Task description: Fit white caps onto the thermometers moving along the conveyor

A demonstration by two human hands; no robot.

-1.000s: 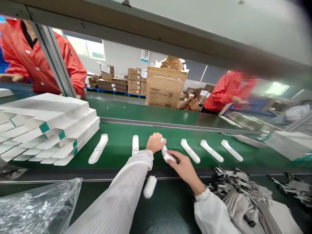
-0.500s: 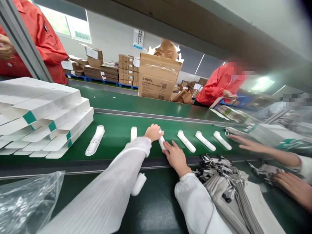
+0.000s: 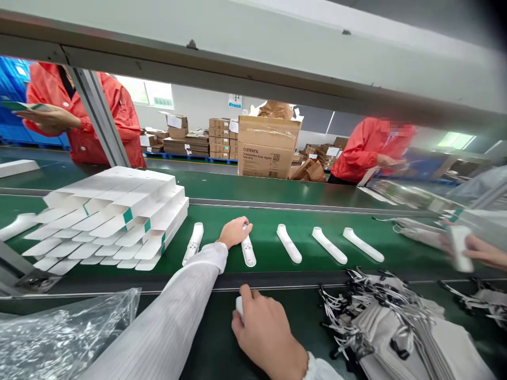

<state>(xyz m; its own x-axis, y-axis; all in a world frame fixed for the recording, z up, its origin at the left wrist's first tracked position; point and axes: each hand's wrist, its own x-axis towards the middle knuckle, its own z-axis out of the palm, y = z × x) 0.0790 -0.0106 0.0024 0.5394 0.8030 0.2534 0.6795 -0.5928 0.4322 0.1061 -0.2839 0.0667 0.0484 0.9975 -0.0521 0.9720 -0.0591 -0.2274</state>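
Note:
My left hand (image 3: 236, 232) is closed over the upper end of a white handheld thermometer (image 3: 249, 253) lying on the green conveyor belt (image 3: 222, 248). Nearer to me, my right hand (image 3: 269, 330) is closed on a white handheld thermometer (image 3: 239, 306), mostly hidden by the fingers. To the left of my left hand lies another thermometer (image 3: 193, 244), partly behind my sleeve. Three more lie spaced out to the right: one (image 3: 289, 244) close by, a second (image 3: 329, 246), and a third (image 3: 363, 245).
Stacked white boxes (image 3: 119, 211) stand left on the belt. A clear plastic bag (image 3: 67, 338) lies front left, grey pouches with cords (image 3: 396, 327) front right. At right, a co-worker's hand (image 3: 489, 250) holds a white device. A beam (image 3: 237, 47) crosses overhead; two people in red work beyond.
My right hand has left the belt, moved towards me and gripped the white thermometer on the near surface. My left hand remains on its thermometer. The view has turned left; the co-worker's hand lifted a device.

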